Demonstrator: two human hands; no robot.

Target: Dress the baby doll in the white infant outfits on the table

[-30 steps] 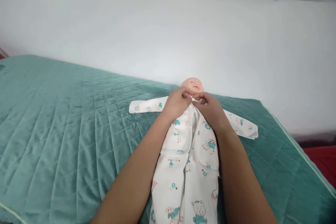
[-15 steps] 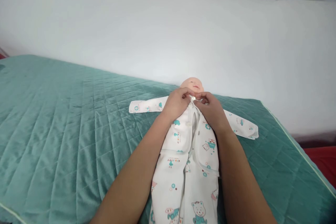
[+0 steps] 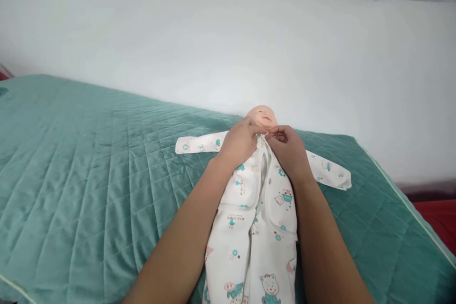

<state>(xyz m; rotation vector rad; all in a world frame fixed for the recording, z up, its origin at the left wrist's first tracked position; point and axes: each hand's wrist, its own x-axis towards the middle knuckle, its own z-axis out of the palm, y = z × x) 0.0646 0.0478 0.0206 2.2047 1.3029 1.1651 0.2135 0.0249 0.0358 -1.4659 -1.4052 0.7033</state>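
A baby doll (image 3: 262, 116) lies on its back in a white printed jacket (image 3: 238, 185) and matching trousers (image 3: 269, 261). Both of my hands meet at the jacket's collar, just under the doll's chin. My left hand (image 3: 242, 140) pinches the collar from the left, fingers bent over it. My right hand (image 3: 287, 147) grips the collar's right side between thumb and fingers. Below the collar the jacket front hangs apart, with a fastener showing on its edge. The jacket's sleeves stretch out to both sides. My fingers hide what exactly lies between them at the neck.
Under the doll spreads a green quilted cover (image 3: 117, 166) with a pale edging along its right side. A white wall (image 3: 178, 47) rises directly behind the doll's head. Something red (image 3: 436, 221) shows beyond the cover's right edge.
My left fingers have shifted slightly right and over the collar, covering the bright fastener that showed there before. The doll and its clothes lie almost the same.
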